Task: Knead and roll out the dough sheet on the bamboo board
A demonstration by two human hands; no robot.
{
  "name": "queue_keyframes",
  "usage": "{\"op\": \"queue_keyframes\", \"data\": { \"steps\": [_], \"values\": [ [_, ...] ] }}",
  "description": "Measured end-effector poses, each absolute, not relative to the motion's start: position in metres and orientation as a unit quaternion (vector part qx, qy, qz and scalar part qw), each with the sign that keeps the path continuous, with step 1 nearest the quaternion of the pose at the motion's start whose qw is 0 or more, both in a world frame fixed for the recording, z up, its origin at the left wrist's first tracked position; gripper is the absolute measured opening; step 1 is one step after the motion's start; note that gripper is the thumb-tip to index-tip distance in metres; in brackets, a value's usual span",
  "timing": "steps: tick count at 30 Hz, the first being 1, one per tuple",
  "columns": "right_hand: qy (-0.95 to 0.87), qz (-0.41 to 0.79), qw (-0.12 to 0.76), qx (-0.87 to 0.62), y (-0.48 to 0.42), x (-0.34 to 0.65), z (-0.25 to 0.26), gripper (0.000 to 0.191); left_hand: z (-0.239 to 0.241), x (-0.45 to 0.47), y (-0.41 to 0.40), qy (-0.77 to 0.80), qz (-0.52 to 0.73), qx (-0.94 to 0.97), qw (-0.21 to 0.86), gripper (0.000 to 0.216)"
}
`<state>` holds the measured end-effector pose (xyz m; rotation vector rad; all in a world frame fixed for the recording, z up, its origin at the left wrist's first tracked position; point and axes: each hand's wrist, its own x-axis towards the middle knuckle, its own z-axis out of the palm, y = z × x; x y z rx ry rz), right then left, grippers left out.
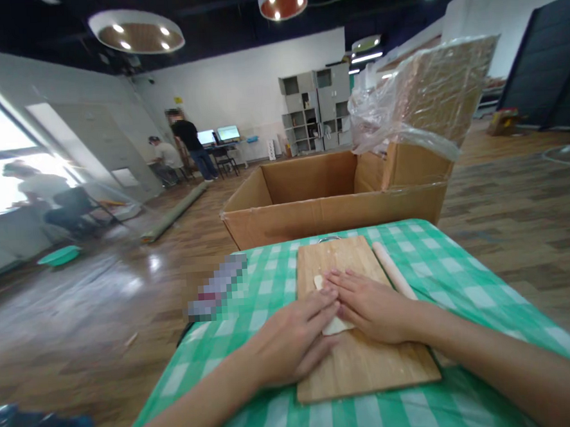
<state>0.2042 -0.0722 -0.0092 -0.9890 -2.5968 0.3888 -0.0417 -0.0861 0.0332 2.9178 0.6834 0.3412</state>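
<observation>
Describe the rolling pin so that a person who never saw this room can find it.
Find the green-and-white checked tablecloth, then the wooden board lying on it. Along the board's right edge, partly hidden by the right forearm, lies the rolling pin. Long, pale and rounded, it differs from the flat, yellower board.
</observation>
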Motion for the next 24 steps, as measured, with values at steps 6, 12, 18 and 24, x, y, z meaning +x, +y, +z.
{"op": "queue_keyframes", "data": {
  "steps": [6, 12, 18, 24],
  "values": [
    [-0.908, 0.132, 0.165, -0.363, -0.078, 0.204, -0.008, 0.058, 0.01, -0.054, -0.09, 0.224, 0.063, 0.972, 0.042, 0.059],
    [-0.901, 0.13, 0.141, -0.39, -0.081, 0.203, -0.008, 0.059, 0.018, -0.059, -0.093, 0.214, 0.058, 0.974, 0.037, 0.061],
    [-0.909, 0.146, 0.155, -0.358, -0.082, 0.204, -0.005, 0.057, 0.016, -0.059, -0.099, 0.22, 0.074, 0.972, 0.031, 0.068],
    [-0.915, 0.159, 0.145, -0.342, -0.078, 0.202, -0.002, 0.056, 0.01, -0.057, -0.111, 0.233, 0.102, 0.967, -0.027, 0.061]
  ]
}}
